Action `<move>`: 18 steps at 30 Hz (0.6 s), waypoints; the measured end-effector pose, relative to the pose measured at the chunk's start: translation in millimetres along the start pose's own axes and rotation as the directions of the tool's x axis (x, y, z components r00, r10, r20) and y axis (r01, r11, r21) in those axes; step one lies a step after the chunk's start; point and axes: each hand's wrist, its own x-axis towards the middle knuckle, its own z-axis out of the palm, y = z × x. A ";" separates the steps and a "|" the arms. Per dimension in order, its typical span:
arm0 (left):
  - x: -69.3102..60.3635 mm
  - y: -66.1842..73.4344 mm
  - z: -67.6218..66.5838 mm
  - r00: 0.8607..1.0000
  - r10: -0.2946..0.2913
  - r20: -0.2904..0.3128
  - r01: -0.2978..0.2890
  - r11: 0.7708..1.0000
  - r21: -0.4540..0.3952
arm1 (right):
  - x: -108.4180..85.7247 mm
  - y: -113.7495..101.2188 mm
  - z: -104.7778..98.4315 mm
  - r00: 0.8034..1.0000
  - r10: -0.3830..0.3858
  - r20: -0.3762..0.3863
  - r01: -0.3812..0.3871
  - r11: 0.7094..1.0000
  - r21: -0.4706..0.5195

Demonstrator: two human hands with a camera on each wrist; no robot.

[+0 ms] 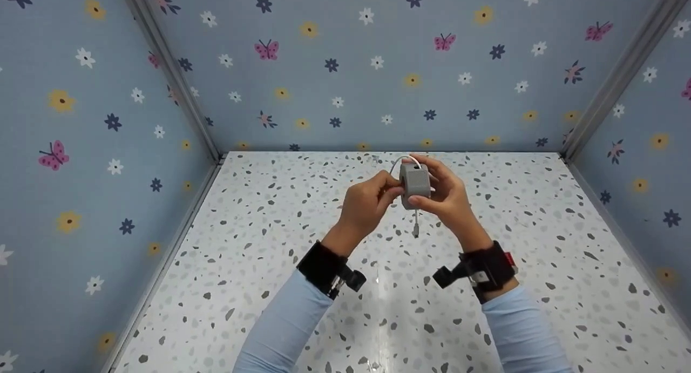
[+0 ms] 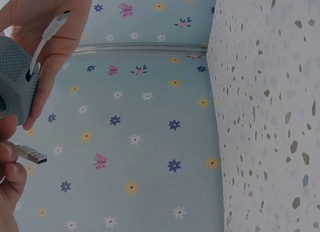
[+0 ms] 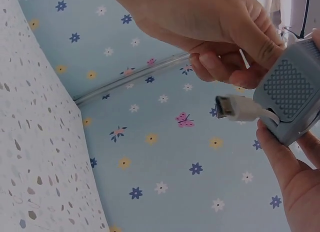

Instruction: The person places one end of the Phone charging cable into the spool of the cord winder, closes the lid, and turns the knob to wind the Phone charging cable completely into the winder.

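Over the table, my right hand (image 1: 449, 192) grips a grey cable winder (image 1: 417, 183), a small box with textured faces. A white USB cable (image 1: 416, 216) comes out of it; one end, a small flat connector (image 3: 240, 108), sticks out free and hangs below the winder in the head view. My left hand (image 1: 364, 201) touches the winder's left side and pinches the cable near its larger USB plug (image 2: 32, 154), which pokes out from between the fingers. White cable also arches over the winder's top. The winder's inside is mostly hidden.
The speckled white table (image 1: 259, 286) lies below both hands. Flowered blue panels (image 1: 356, 81) rise at the back and both sides, joined by grey metal corner posts (image 1: 173, 70). Each wrist wears a black strap (image 1: 322, 268) with a small camera.
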 end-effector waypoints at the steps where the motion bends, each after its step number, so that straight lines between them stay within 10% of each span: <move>1: 0.0 1.7 0.2 0.997 -0.074 0.034 0.076 0.994 -0.084 | 0.0 0.2 0.0 1.000 -0.003 -0.002 0.003 1.000 -0.003; 3: 1.8 6.1 0.2 0.971 -0.215 0.108 0.236 0.937 -0.256 | 0.1 0.6 0.0 1.000 -0.012 -0.009 0.012 1.000 -0.006; 5: 5.4 11.2 -0.2 0.924 -0.336 0.183 0.382 0.826 -0.413 | 0.2 0.9 0.0 1.000 -0.016 -0.019 0.015 1.000 -0.012; 9: 14.6 21.1 -2.6 0.795 -0.508 0.333 0.590 0.517 -0.620 | 0.5 1.2 0.2 1.000 -0.020 -0.024 0.019 1.000 -0.024; 13: 22.1 26.7 -6.1 0.617 -0.606 0.502 0.717 0.170 -0.676 | 0.3 1.7 1.1 1.000 -0.013 -0.013 0.013 0.999 -0.051; 15: 24.2 27.4 -7.1 0.539 -0.627 0.563 0.740 0.034 -0.671 | 0.2 1.7 1.7 1.000 -0.013 -0.011 0.012 0.997 -0.072; 17: 24.9 27.6 -7.5 0.498 -0.638 0.588 0.747 -0.030 -0.664 | 0.2 1.2 2.3 1.000 -0.017 -0.008 0.017 0.996 -0.084; 18: 24.6 27.8 -7.5 0.500 -0.639 0.585 0.745 -0.027 -0.666 | 0.3 0.7 2.6 1.000 -0.022 -0.007 0.021 0.996 -0.087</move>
